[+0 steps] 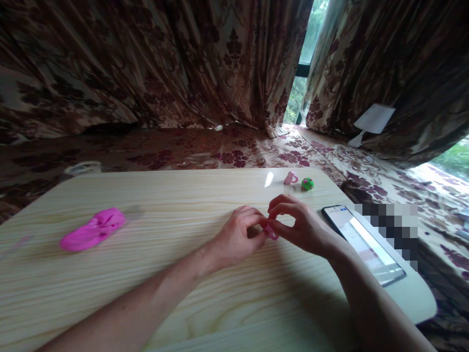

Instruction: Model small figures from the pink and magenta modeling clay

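Over the middle of the table, my left hand (244, 232) and my right hand (302, 222) meet at the fingertips. Between them is a small pink piece of modelling clay (272, 233), pinched by both hands and partly hidden by the fingers. Its exact shape cannot be made out. Beyond my right hand, near the far edge, stand a small pink cup-like clay figure with a loop handle (290, 178) and a green clay ball with pink dots (308, 184). A larger flattened lump of bright pink clay (91, 231) lies at the left.
The pale wood-grain table (176, 293) has rounded corners. A phone (366, 247) with a lit screen lies along its right edge, close to my right forearm. Behind are a flower-patterned cloth (234, 156), a white lamp (375, 118) and patterned curtains (164, 58).
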Demonstrator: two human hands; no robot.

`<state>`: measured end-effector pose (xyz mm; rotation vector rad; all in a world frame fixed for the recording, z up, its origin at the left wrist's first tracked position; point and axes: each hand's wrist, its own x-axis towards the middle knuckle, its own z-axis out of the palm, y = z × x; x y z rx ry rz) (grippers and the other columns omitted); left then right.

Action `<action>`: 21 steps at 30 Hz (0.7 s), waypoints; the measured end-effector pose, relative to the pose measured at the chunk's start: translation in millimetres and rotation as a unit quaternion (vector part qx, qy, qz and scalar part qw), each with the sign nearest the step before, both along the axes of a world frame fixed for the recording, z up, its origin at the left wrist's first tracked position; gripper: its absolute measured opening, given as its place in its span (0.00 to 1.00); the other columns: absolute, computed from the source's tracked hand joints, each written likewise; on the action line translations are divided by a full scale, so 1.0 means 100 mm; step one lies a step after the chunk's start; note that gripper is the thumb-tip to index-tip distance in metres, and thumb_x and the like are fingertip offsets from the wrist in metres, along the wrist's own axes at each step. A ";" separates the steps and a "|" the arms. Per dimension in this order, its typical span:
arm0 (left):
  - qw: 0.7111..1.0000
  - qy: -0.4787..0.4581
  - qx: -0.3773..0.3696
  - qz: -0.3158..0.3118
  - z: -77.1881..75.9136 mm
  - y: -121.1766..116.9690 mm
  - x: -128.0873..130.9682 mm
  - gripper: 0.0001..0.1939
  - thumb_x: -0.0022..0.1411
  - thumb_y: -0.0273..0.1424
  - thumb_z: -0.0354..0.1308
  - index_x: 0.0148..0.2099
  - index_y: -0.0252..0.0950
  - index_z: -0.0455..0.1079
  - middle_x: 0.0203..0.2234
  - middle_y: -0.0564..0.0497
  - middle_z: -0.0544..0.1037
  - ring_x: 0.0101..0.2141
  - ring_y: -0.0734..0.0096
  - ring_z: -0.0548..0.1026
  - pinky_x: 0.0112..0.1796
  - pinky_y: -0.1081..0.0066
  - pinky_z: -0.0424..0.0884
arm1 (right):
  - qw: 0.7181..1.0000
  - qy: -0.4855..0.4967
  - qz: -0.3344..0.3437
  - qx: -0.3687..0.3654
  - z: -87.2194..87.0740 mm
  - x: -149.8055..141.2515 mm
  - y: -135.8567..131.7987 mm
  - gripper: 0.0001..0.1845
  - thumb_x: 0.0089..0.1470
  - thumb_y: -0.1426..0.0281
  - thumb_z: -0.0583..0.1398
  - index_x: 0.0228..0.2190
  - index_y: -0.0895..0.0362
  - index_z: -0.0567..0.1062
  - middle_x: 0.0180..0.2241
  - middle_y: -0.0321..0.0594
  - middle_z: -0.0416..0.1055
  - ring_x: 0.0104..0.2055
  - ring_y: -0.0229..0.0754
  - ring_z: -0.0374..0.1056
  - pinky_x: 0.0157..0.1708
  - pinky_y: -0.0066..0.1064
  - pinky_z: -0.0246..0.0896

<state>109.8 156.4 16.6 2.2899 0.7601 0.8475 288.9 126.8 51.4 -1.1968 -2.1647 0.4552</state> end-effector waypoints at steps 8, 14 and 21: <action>1.000 0.009 0.001 -0.006 -0.03 0.00 0.00 0.08 0.54 0.24 0.55 0.34 0.39 0.74 0.30 0.50 0.73 0.38 0.68 0.69 0.44 0.65 0.64 | 1.000 0.004 -0.011 0.000 -0.06 -0.03 0.02 0.04 0.53 0.74 0.57 0.28 0.58 0.73 0.35 0.39 0.68 0.37 0.37 0.64 0.38 0.31 0.59; 1.000 0.007 -0.012 0.022 -0.01 0.00 0.00 0.06 0.53 0.25 0.57 0.33 0.39 0.74 0.29 0.50 0.74 0.37 0.68 0.70 0.43 0.66 0.65 | 0.999 0.024 -0.040 -0.004 -0.03 -0.02 0.01 0.08 0.56 0.71 0.54 0.35 0.56 0.74 0.38 0.40 0.67 0.38 0.38 0.65 0.36 0.31 0.61; 0.998 -0.020 -0.009 0.059 -0.02 0.01 0.00 0.06 0.53 0.25 0.57 0.34 0.37 0.72 0.28 0.50 0.74 0.36 0.67 0.70 0.41 0.66 0.67 | 0.999 0.014 -0.022 0.018 -0.05 -0.05 0.00 0.07 0.50 0.73 0.59 0.34 0.55 0.74 0.38 0.41 0.67 0.39 0.40 0.65 0.39 0.34 0.61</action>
